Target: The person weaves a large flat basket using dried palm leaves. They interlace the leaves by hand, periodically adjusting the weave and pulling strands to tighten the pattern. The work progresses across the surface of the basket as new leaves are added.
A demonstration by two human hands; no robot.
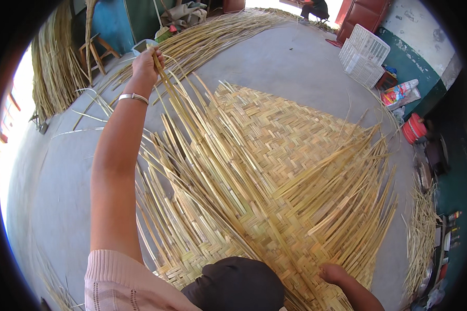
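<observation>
A large woven mat [296, 124] of flattened yellow-green reed strips lies on the floor before me, its herringbone weave tight at the far right. Loose strip ends fan out on its left and right sides. My left hand [147, 65] is stretched far forward and raised, closed around the far end of a long reed strip [166, 80] that slants down toward the mat. At the near right, my right hand [333, 273] is closed low against the mat; anything in its fingers is hidden. A dark rounded shape [236, 282] covers part of the near mat.
Long loose reeds [207, 41] lie across the far floor, and a bundle of stalks [57, 62] stands far left beside a wooden stool [99, 54]. White plastic crates [366, 49] and a red round container [414, 128] line the right wall. Someone sits [315, 9] at the back.
</observation>
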